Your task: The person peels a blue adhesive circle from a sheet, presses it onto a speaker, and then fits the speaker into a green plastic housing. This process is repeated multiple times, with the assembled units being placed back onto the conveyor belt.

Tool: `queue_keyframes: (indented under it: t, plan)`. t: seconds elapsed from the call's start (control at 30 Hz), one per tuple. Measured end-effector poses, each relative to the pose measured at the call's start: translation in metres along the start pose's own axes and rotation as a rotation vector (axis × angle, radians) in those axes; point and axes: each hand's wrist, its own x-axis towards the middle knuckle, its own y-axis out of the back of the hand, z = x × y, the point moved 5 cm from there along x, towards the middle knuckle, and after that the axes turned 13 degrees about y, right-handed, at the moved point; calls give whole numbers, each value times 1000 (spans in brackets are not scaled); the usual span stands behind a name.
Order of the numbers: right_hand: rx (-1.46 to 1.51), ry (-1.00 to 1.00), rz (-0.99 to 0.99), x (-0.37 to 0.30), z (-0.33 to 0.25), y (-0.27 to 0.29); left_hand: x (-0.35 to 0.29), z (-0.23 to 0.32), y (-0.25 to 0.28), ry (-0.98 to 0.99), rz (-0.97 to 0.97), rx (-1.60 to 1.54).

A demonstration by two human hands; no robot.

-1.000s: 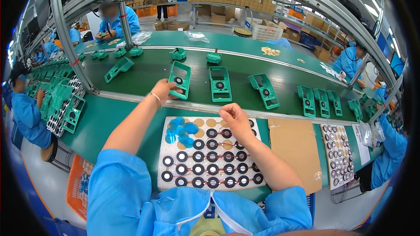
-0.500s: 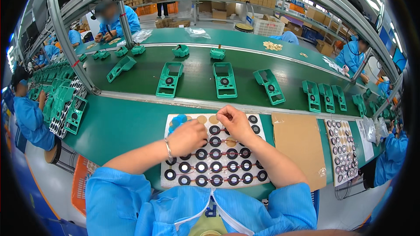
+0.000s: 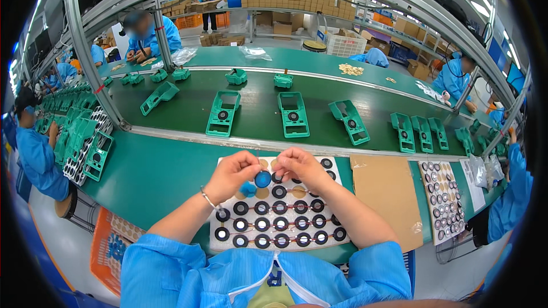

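Note:
Both my hands meet above a white tray that carries rows of small black round speaker parts. My left hand and my right hand together pinch a small blue round disc between their fingertips, just over the tray's far rows. A few blue discs lie on the tray under my left hand, mostly hidden. A thin bracelet sits on my left wrist.
Beyond the tray runs a dark green conveyor with several green plastic housings. A brown cardboard sheet lies right of the tray, then another tray of round parts. Other workers in blue sit at left, far side and right.
My left hand came back from the green housing on the belt to the tray. Both hands then rose together and now hold one blue disc between them.

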Motion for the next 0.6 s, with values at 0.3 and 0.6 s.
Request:
queue_keyframes:
  t: [0.3,0.6]
  plan:
    - [681,-155,-476,-17,-6,-45,-6,4,-8,-156,-166,-486]
    - [-586,416,-219,-14,-33,-41,-12,-11,6,70,-85,-284]
